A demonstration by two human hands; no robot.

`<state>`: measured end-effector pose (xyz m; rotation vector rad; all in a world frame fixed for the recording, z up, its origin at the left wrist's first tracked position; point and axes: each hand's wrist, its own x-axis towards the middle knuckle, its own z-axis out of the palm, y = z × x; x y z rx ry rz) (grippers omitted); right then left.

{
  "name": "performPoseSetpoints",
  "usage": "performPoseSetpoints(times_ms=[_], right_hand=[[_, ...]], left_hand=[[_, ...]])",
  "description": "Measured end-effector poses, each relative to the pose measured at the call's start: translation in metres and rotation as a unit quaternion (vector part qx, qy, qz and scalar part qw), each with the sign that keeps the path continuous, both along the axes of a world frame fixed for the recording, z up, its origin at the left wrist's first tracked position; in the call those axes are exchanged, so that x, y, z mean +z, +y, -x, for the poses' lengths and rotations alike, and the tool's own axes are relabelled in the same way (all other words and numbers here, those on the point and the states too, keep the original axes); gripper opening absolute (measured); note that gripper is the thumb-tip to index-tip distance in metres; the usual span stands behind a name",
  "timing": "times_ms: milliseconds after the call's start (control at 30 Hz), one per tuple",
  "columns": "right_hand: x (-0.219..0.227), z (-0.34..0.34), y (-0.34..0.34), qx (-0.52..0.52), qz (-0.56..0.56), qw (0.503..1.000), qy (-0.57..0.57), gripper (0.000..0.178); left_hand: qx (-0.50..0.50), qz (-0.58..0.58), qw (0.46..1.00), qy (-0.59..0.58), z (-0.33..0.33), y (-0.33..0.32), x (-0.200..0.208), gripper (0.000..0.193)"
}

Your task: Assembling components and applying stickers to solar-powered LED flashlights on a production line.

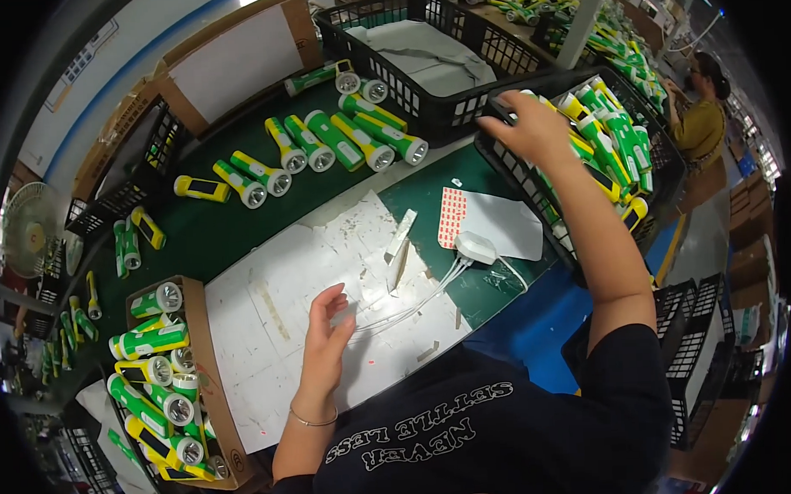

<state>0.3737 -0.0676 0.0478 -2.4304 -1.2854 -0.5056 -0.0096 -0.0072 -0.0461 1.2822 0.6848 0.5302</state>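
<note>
My right hand (535, 131) is stretched out over the near left corner of a black crate (517, 175). Its thumb and fingers are apart, with nothing visible between them. Green, yellow and white flashlights (614, 139) fill that crate, close to the hand. Above the white worktop sheet (268, 330), my left hand (326, 336) hovers with loosely bent fingers, and it holds nothing. Thin white cables run from beside it to a white plug block (476, 247). Just behind the block lies a sheet of red stickers (452, 212).
Several flashlights (322, 145) lie in a row across the green table (273, 221). A cardboard box (200, 341) packed with flashlights stands at the left. Another black crate (390, 77) sits at the back. A person (700, 119) works at the far right.
</note>
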Motion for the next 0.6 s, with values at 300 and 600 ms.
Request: performPoseSetpoints(times_ms=[300, 600], right_hand=[[-0.079, 0.035, 0.117, 0.031, 0.183, 0.982, 0.018, 0.055], [0.016, 0.128, 0.035, 0.431, 0.091, 0.785, 0.435, 0.050]], left_hand=[[0.060, -0.047, 0.997, 0.021, 0.014, 0.008, -0.001, 0.050], [-0.055, -0.312, 0.948, 0.034, -0.026, 0.025, 0.025, 0.068]])
